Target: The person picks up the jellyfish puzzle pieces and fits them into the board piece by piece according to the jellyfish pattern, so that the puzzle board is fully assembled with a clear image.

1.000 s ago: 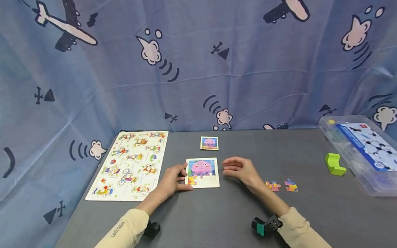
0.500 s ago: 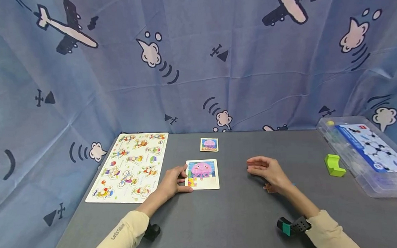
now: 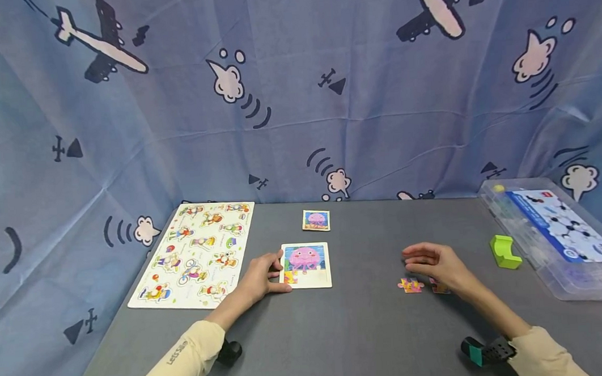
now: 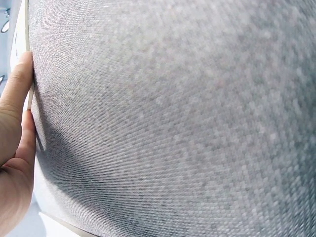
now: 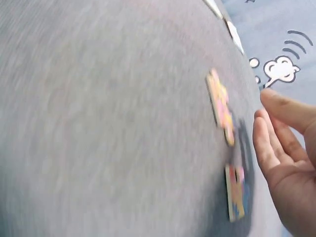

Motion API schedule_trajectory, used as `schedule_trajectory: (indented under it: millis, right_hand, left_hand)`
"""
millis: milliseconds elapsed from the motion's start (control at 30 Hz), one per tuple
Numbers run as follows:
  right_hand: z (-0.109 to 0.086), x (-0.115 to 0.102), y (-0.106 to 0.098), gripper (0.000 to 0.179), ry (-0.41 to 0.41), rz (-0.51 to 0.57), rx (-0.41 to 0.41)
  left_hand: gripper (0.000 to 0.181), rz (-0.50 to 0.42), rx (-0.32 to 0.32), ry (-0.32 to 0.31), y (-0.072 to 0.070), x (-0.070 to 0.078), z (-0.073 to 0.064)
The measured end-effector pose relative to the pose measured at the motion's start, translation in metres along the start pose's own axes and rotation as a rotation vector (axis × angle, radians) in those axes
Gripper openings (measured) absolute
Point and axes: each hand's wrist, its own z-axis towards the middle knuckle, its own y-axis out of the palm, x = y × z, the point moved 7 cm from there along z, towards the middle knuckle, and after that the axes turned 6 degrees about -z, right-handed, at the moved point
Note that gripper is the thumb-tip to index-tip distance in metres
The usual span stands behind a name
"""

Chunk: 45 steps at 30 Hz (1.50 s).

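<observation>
A small square jigsaw tray (image 3: pixel 313 279) lies flat mid-table, with a pink jellyfish picture across its top and an orange-yellow piece at its lower left. My left hand (image 3: pixel 258 277) holds it by its left side, fingers along the edge and thumb at the lower corner. In the left wrist view those fingers (image 4: pixel 19 81) touch a thin pale edge. My right hand (image 3: pixel 440 266) hovers to the right with relaxed fingers, holding nothing. Beneath it lie two colourful jigsaw pieces: one (image 3: pixel 411 285) in plain sight, the other (image 3: pixel 439 287) partly hidden. Both pieces (image 5: pixel 220 103) show in the right wrist view.
Behind the tray lies a smaller jellyfish picture card (image 3: pixel 316 220). To the left is a large white board (image 3: pixel 192 255) with clown figures. A green curved block (image 3: pixel 506 251) and a clear plastic box (image 3: pixel 567 287) sit at the right. A patterned curtain (image 3: pixel 279 155) hangs behind the table.
My right hand has moved right, from beside the tray to over the two loose pieces. My left hand and the tray have stayed put.
</observation>
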Motion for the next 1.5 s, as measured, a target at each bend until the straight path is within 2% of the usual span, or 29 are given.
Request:
schedule_trajectory:
  millis: [67,167,700,900,1233,1367,1500]
  right_hand:
    - [-0.003,-0.001,-0.001,0.034,-0.051,-0.025,-0.014]
    - [-0.007,-0.001,-0.003,0.033,-0.075,-0.072,-0.025]
    - [-0.021,0.009,-0.002,0.04,-0.013,-0.138,-0.111]
    - [-0.02,0.008,-0.001,0.033,-0.062,-0.22,-0.069]
    - [-0.02,0.001,-0.002,0.027,-0.11,-0.265,0.031]
    - [-0.019,0.0,-0.002,0.027,-0.065,-0.217,0.021]
    - [-0.018,0.004,-0.002,0.032,0.078,-0.117,0.018]
  left_hand:
    - [0.039,-0.004,-0.003,0.002,0.0,0.0,-0.001]
    - [0.039,-0.013,-0.011,0.0,0.0,0.001,-0.002]
    - [0.037,0.003,-0.002,-0.023,0.0,-0.001,0.0]
    - [0.038,-0.004,0.0,-0.019,0.001,-0.001,0.0]
    - [0.037,0.013,-0.007,0.006,0.0,0.001,0.0]
    - [0.038,0.017,0.004,0.002,-0.001,0.001,0.0]
    - [0.038,0.025,0.005,0.014,0.0,0.002,0.001]
